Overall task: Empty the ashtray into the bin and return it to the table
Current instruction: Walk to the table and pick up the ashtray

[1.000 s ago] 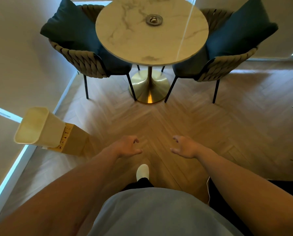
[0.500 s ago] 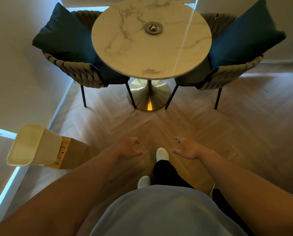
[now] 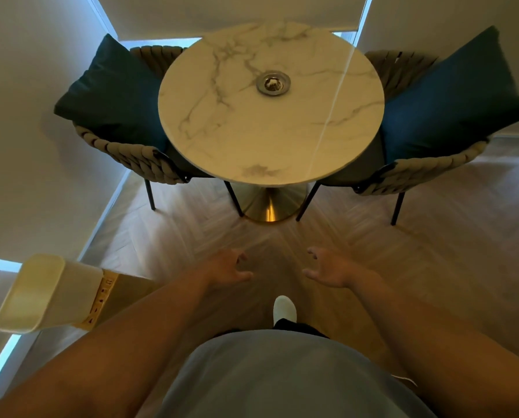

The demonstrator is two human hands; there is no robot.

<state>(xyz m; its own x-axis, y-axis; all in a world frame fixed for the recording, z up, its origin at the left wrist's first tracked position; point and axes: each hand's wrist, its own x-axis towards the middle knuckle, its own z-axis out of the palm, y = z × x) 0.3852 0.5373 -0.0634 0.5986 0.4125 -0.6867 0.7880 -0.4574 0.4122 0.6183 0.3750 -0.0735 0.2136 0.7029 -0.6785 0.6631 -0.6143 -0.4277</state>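
Two cushioned chairs [image 3: 137, 140] flanking ashtray's [image 3: 273, 83] table [image 3: 252, 140].

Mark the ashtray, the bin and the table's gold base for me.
ashtray [image 3: 273, 83]: head view, on its centre bowl, resting on the marble top.
bin [image 3: 45, 294]: head view, on its cream side wall, lower left.
gold base [image 3: 268, 205]: head view, on the flared foot under the tabletop.

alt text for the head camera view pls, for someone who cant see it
A person's empty left hand and right hand reach forward over a wooden floor toward a round marble table with a metal ashtray on it. Two cushioned chairs flank the table; a cream bin stands at left.
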